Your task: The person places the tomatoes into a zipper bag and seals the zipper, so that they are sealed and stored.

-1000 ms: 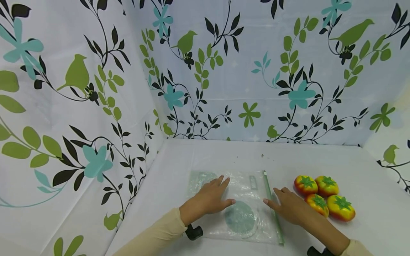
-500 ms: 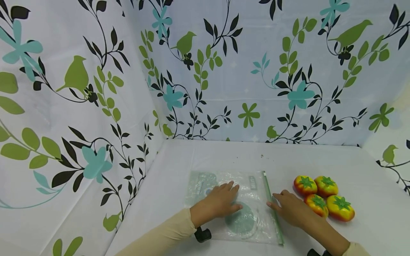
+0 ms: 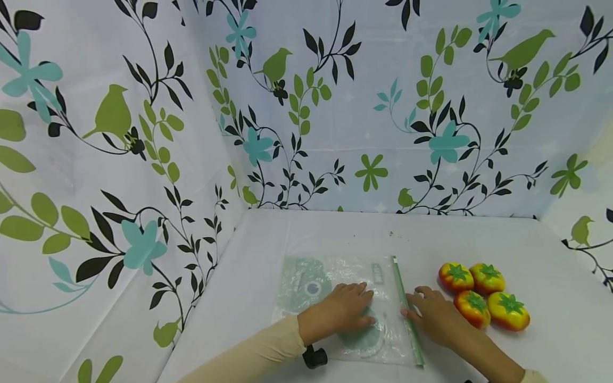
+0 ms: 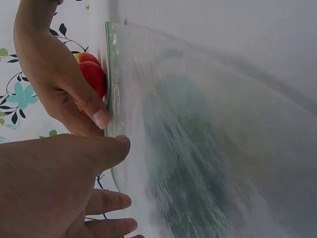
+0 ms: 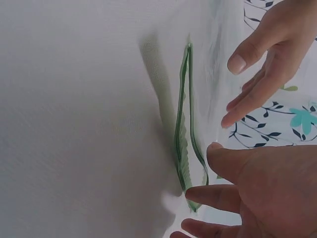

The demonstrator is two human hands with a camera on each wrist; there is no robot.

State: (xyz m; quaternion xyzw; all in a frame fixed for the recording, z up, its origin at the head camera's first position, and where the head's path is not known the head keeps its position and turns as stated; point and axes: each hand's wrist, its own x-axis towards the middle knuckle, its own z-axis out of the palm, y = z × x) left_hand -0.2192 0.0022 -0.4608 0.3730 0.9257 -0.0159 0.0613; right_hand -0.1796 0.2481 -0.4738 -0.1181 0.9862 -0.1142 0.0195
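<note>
A clear zip bag [image 3: 342, 271] with a green zip strip [image 3: 407, 314] lies flat on the white table. My left hand [image 3: 337, 314] is over the middle of the bag, its fingers stretched toward the strip, partly hiding a pale green round print. At the strip, my right hand [image 3: 433, 314] has its thumb and forefinger spread and touching or very near the edge. The right wrist view shows the bag's mouth [image 5: 190, 124] gaping between two green strips, with the right fingertips [image 5: 198, 193] beside it.
Several red and yellow toy fruits [image 3: 474, 308] with green leafy tops sit just right of my right hand. White table surface [image 3: 325, 229] lies behind the bag. A patterned curtain [image 3: 364, 106] with birds and leaves hangs at the back and left.
My left hand has slid rightward over the bag, toward the green strip. My right hand's thumb and forefinger have come a little closer together at the strip. The bag and fruits stay put.
</note>
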